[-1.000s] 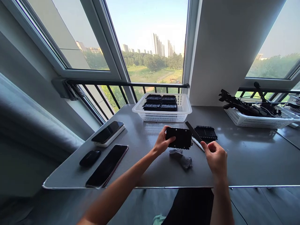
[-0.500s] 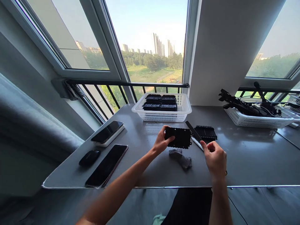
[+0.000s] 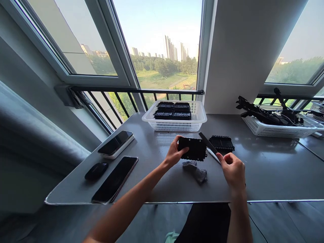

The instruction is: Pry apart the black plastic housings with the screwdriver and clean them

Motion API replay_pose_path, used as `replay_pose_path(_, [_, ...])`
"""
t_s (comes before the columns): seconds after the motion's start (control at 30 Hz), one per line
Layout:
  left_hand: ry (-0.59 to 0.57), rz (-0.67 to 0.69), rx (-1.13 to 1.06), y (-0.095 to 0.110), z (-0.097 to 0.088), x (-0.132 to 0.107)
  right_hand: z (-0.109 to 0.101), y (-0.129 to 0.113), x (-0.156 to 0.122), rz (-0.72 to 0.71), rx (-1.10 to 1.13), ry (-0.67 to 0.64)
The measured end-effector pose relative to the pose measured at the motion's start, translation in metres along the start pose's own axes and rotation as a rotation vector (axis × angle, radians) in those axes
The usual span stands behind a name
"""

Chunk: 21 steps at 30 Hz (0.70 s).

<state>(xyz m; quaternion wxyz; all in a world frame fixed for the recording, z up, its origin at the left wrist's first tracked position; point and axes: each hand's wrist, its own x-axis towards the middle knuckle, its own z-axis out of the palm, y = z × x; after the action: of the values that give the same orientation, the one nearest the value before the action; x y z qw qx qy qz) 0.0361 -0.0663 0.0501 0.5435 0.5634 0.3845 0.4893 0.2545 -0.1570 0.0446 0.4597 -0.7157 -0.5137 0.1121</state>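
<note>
My left hand (image 3: 175, 151) is closed on the left end of a black plastic plate (image 3: 194, 149) with notched edges, the thumb lying across its face. In my right hand (image 3: 232, 168), thumb and fingers pinch a flat dark file (image 3: 208, 143) that slants up to the left. The file's blade is at the plate's right edge; whether they touch I cannot tell. Under the file lies a slim white pen-like tool (image 3: 213, 154), partly hidden. A second black plate (image 3: 222, 143) rests on the table behind it. Below the held plate is a crumpled grey cloth (image 3: 196, 171).
A white basket (image 3: 174, 126) with several stacked black plates stands at the back of the grey table (image 3: 273, 172). Another basket (image 3: 280, 131) at right holds black parts and cables. On the left lie a phone on a white box (image 3: 116, 143), a mouse (image 3: 96, 171) and a larger phone (image 3: 115, 179).
The file in my right hand has shifted slightly left, along the held plate's right edge. My left hand and the plate are almost unmoved.
</note>
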Motion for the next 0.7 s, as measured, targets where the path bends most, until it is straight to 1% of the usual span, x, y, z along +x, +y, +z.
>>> replay_pose_path(0.13, [-0.043, -0.004, 0.0, 0.0, 0.003, -0.002, 0.011, -0.011, -0.008, -0.08, 0.019, -0.105])
replay_pose_path(0.2, [-0.064, -0.001, 0.006, 0.001, 0.004, -0.003, 0.017, -0.015, -0.01, -0.09, -0.008, -0.116])
replay_pose_path(0.27, [-0.061, -0.004, 0.001, 0.001, 0.004, -0.003, 0.018, -0.015, -0.009, -0.08, -0.027, -0.094])
replay_pose_path(0.43, [-0.034, -0.039, 0.004, 0.0, 0.002, -0.001, 0.005, -0.007, -0.003, 0.004, -0.1, 0.001])
replay_pose_path(0.5, [-0.04, -0.045, 0.017, -0.002, 0.002, 0.0, 0.006, -0.01, -0.005, 0.006, -0.105, -0.01])
replay_pose_path(0.63, [-0.052, 0.013, 0.032, -0.006, 0.004, 0.0, 0.023, -0.026, -0.016, -0.062, -0.091, -0.101])
replay_pose_path(0.7, [-0.054, 0.027, 0.02, -0.006, 0.005, -0.001, 0.031, -0.031, -0.02, -0.072, -0.116, -0.113])
